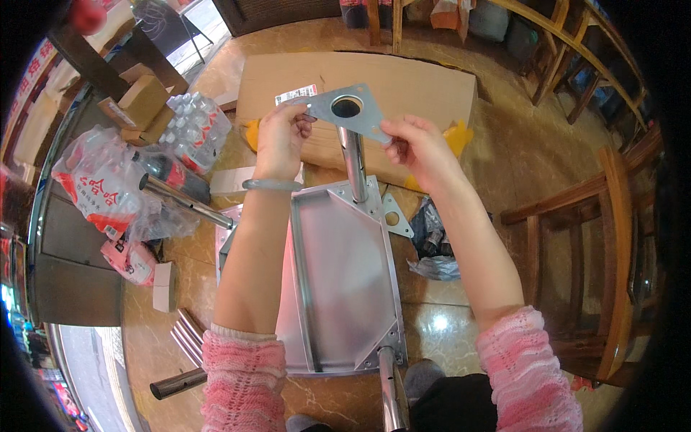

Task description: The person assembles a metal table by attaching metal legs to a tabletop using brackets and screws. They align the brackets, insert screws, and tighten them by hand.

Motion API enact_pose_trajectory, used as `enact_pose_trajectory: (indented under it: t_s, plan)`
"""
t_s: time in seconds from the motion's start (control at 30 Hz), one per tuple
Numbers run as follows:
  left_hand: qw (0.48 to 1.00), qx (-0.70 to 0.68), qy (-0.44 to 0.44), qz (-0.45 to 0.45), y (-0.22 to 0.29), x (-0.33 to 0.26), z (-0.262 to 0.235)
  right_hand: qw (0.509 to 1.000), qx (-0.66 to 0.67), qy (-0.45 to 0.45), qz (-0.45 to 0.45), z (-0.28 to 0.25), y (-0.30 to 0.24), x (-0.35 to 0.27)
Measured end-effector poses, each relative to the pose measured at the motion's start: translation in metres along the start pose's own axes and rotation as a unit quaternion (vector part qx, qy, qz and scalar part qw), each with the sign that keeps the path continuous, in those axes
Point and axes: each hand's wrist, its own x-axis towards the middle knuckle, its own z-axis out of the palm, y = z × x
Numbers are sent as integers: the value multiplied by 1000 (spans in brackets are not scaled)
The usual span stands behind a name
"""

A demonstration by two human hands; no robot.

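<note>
You hold the triangular metal plate (350,110) at 12 o'clock, left hand (281,137) and right hand (419,147) each pinched on a corner. It hides the top of the tube (353,164) rising from the metal tray (345,281); the floor (504,151) lies beyond.

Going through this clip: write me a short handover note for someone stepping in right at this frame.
Left hand: grip on the left corner of the triangular metal bracket.
Right hand: grip on the bracket's right corner.
The bracket is held just above the top of the upright metal tube, its round hole facing up.
The tube stands at the far corner of the metal shelf tray; a second tube sits at the near corner.
A spare bracket lies on the floor.
Left: the bracket is not yet on the tube.
</note>
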Motion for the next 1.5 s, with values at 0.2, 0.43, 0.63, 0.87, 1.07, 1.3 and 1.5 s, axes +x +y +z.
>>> enact_pose_trajectory:
  t_s: [0.2, 0.43, 0.63, 0.87, 1.07, 1.3, 1.5]
  plan:
    - [998, -4, 19, -54, 8, -8, 3, 996, 24, -61, 54, 1, -4, -9]
    - [997, 14, -27, -66, -3, -3, 16, 997, -66, -37, -23, 1, -3, -2]
    - [998, -15, -41, -52, -10, 7, 16, 987, -136, 4, -84, 8, 4, 12]
    - [998, 1, -37, -46, -17, 14, 25, 983, -114, 18, -141, 4, 6, 33]
    - [998, 48, -13, -24, -17, 13, 34, 986, -135, 23, -96, 3, -3, 35]
    - [994, 94, 42, -48, -12, 10, 40, 997, -59, 33, -41, 7, -8, 37]
    - [990, 105, 81, -39, -15, 10, 43, 996, -69, 62, -1, 13, -7, 44]
